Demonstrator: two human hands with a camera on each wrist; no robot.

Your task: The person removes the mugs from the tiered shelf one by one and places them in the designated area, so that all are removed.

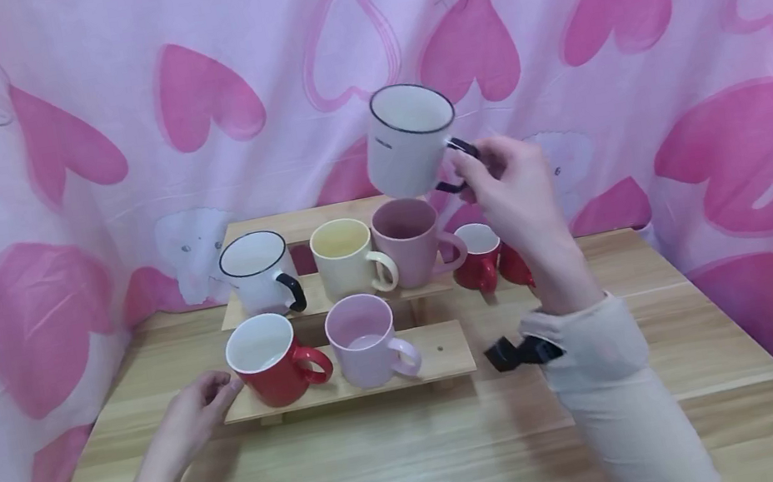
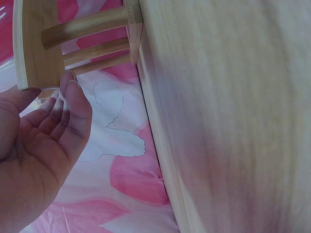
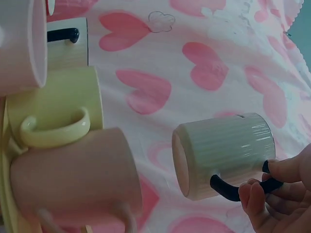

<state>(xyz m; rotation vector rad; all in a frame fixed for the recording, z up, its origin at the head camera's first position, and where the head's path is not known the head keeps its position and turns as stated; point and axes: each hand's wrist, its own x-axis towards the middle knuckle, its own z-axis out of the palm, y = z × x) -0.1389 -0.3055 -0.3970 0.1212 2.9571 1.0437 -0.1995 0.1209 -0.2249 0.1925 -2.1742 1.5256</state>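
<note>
My right hand (image 1: 518,190) pinches the black handle of a white mug (image 1: 407,155) with a dark rim, holding it up above the wooden rack (image 1: 442,350). In the right wrist view, the handle (image 3: 226,188) lies between thumb and fingers. My left hand (image 1: 184,425) holds the left end of the rack's lower board (image 2: 41,58), thumb and fingers at its edge. Just beside it on that board stands a red mug (image 1: 265,365), then a lilac mug (image 1: 361,346). The middle board carries another white mug (image 1: 255,274), a cream mug (image 1: 343,265) and a mauve mug (image 1: 407,250).
Two small red cups stand on the table right of the rack; one red cup (image 1: 474,248) shows a white inside, the other (image 1: 514,264) is partly hidden by my right arm. The top board (image 1: 263,228) runs along the back. A pink heart-patterned curtain (image 1: 280,47) hangs behind the table (image 1: 391,459).
</note>
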